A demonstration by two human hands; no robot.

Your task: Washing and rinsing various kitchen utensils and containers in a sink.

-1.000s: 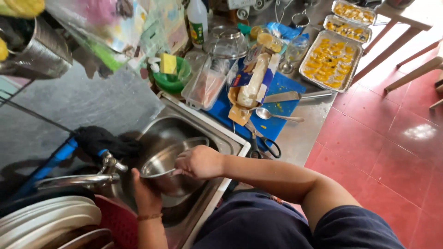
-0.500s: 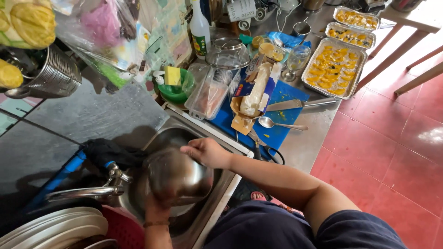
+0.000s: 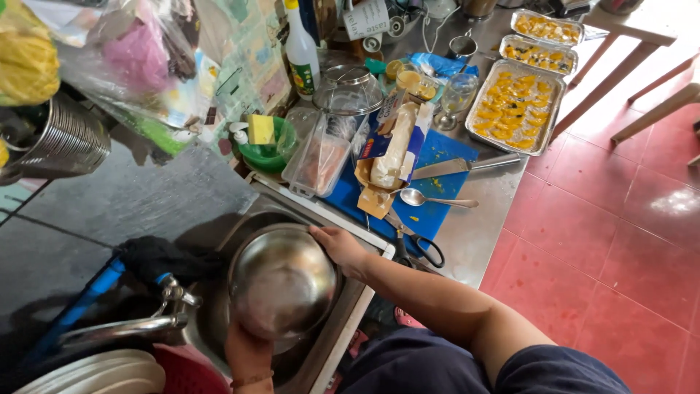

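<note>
Steel bowl (image 3: 283, 284) is held tilted over the sink (image 3: 343, 321), both hands on it: right hand (image 3: 339, 248) grips the upper rim, left hand (image 3: 248, 350) grips the lower rim. Tap (image 3: 175, 292) sits just beside the bowl; no water stream visible. Bowl inside looks wet and mostly clean, so washing seems well along; rinsing and racking likely remain. White plates (image 3: 95, 372) are stacked near. Blue cutting board (image 3: 430, 182) on the desk (image 3: 488, 211) is cluttered, untouched.

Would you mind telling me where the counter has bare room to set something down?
Bare steel lies right of the blue cutting board, below the foil tray, to the counter's edge. Behind the board it is crowded with bottle, containers and glasses.
</note>
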